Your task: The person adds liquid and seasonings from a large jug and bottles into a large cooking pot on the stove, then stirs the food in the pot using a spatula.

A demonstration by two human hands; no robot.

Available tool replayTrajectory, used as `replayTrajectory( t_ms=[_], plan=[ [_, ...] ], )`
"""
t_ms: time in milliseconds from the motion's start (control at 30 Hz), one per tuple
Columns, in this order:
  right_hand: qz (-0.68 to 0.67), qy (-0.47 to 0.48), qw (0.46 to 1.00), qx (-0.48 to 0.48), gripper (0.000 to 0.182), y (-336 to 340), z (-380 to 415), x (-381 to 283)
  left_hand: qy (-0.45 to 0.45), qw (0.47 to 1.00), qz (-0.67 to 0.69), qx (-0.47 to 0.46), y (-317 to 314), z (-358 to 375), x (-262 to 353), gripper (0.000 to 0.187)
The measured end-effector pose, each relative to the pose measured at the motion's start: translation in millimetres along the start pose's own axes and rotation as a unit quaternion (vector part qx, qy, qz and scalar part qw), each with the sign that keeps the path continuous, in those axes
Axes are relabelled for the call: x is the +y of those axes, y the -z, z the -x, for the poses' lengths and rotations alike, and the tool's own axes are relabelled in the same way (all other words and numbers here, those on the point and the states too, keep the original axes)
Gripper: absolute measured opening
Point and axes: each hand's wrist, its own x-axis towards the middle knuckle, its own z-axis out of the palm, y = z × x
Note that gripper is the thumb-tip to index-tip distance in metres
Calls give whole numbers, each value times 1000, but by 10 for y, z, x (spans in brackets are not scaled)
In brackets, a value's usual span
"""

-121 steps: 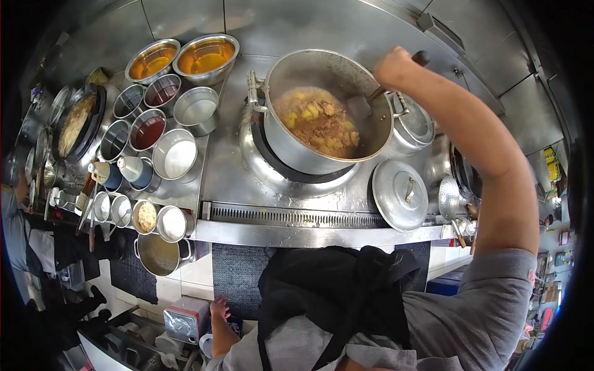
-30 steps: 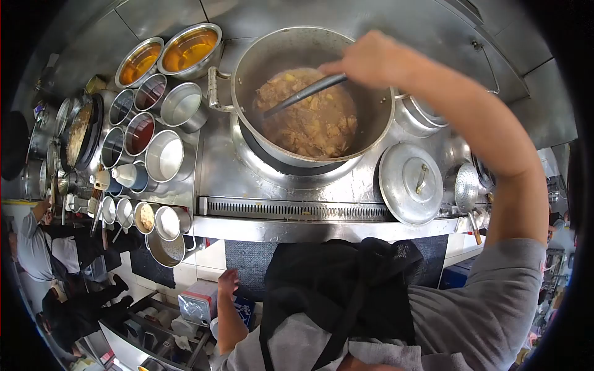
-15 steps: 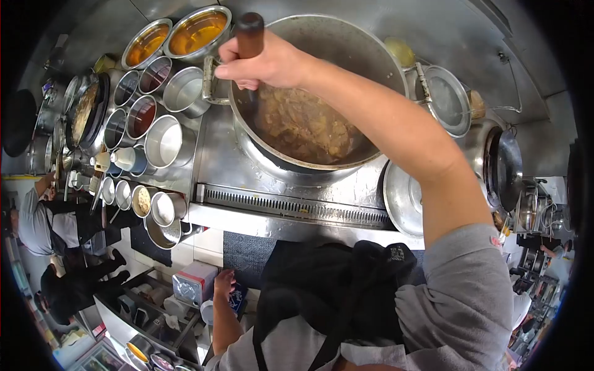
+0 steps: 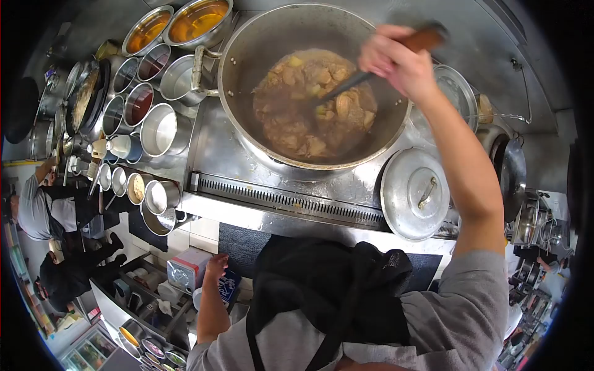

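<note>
My right hand (image 4: pixel 399 59) is closed around the brown wooden handle of a long stirring tool (image 4: pixel 346 85). Its dark shaft slants down to the left into a large metal pot (image 4: pixel 238 123), where its head is hidden in the food. Chunky brown stew (image 4: pixel 291 133) with pale pieces covers the pot's bottom, under light steam. Low at my left side, my left hand (image 4: pixel 216 266) hangs away from the counter with its fingers loosely apart. A white and red box (image 4: pixel 187 270) is beside it.
A metal lid (image 4: pixel 414 195) lies on the counter right of the pot, beside a slotted drain (image 4: pixel 291 201). Several metal containers, among them a tall pot (image 4: pixel 159 130), crowd the left side. Bowls of amber liquid (image 4: pixel 195 23) stand behind. Other people (image 4: pixel 37 210) are at far left.
My right hand has swung from the pot's left side to its right with the tool, now tilted. The stew has shifted, and the lid has come fully into sight.
</note>
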Motion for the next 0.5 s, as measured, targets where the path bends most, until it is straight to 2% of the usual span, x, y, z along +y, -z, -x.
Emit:
replayTrajectory(
  t_ms=[100,200,267,300,367,467,500],
  plan=[
    [-41,41,998,38,33,174,445,-108,-28,999,6,21,-44,-13,212,27],
    [-24,63,997,40,32,155,689,-175,-87,996,1,34,-1,-7,325,23],
    [-19,88,991,102,31,110,761,-154,-72,997,26,23,61,29,423,23],
    [-17,85,991,100,31,82,747,-186,-59,997,47,10,71,22,419,23],
    [-42,154,980,120,33,3,679,-346,-68,997,29,12,81,-62,319,21],
    [-51,173,974,134,38,-228,611,-1031,-37,998,40,-9,143,-166,254,19],
    [-64,178,974,127,38,-269,616,-1249,-14,1000,-3,-28,180,-246,221,21]
  ],
)
